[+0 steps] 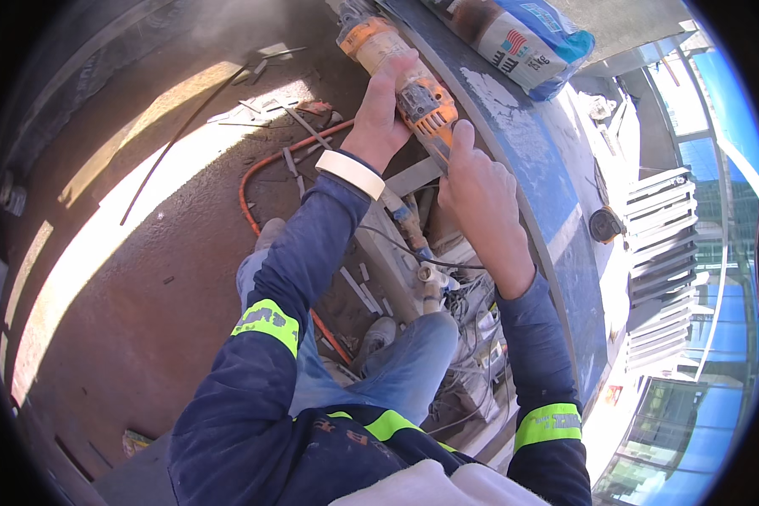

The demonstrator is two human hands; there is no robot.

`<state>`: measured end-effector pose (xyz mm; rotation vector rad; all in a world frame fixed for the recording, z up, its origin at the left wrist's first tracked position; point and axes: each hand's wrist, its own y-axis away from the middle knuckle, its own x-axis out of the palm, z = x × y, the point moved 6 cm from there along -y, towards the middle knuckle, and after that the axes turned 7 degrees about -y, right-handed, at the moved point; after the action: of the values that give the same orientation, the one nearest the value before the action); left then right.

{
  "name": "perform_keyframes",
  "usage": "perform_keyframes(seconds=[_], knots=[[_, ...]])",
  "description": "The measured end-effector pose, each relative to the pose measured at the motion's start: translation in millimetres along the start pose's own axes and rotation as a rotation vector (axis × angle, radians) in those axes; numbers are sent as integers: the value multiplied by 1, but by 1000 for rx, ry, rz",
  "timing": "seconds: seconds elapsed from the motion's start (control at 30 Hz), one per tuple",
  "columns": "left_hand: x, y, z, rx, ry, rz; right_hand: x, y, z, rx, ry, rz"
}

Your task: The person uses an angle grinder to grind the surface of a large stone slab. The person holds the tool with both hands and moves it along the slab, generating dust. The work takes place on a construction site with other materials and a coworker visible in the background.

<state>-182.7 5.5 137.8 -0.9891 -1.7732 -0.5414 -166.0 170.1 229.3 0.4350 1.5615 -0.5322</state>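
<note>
**Safety Orange, Navy and Neon Yellow-Green**

The long cylindrical power tool (pixel 437 118) is orange, its barrel dusted beige-grey. The navy long-sleeved fabric jacket (pixel 228 405) carries fluorescent yellow-green bands (pixel 266 326) with darker printing; the flat ring-shaped wristband (pixel 351 174) is creamy white. Faded light-blue denim jeans (pixel 409 358) show below. The thin curving hose (pixel 246 190) is orange. The plump printed sack (pixel 519 55) mixes white, blue and brown, with a red-and-white striped emblem. The broad curved ledge (pixel 557 211) is blue-grey, patched whitish; the dusty floor (pixel 143 312), reddish brown.

The power tool (pixel 427 108) looks matt plastic, the sleeves (pixel 298 244) cloth, the bag (pixel 541 52) glossy.
</note>
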Motion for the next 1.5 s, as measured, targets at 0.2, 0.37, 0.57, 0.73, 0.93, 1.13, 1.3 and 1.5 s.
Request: perform_keyframes(seconds=[0.2,0.37,0.57,0.73,0.93,1.13,1.3,1.5], knots=[[15,21,8,-48,87,-22,-5,19,-5,34,-8,26],[30,54,25,-48,43,-27,-16,52,-13,-3,59,-25],[34,56,21,-32,56,-12,-15,52,-15,-24,62,-41],[28,41,15,-24,95,-14,-9,36,-14,-22,23,-47],[17,23,11,-1,89,-32,-6,20,-9,-1,-2,-19],[6,2,3,5,80,1,-4,3,2,-15,10,-18],[10,8,5,-41,109,-37,-8,9,0,35,13,15],[33,53,25,-55,130,-59,-13,48,-14,69,27,5]])
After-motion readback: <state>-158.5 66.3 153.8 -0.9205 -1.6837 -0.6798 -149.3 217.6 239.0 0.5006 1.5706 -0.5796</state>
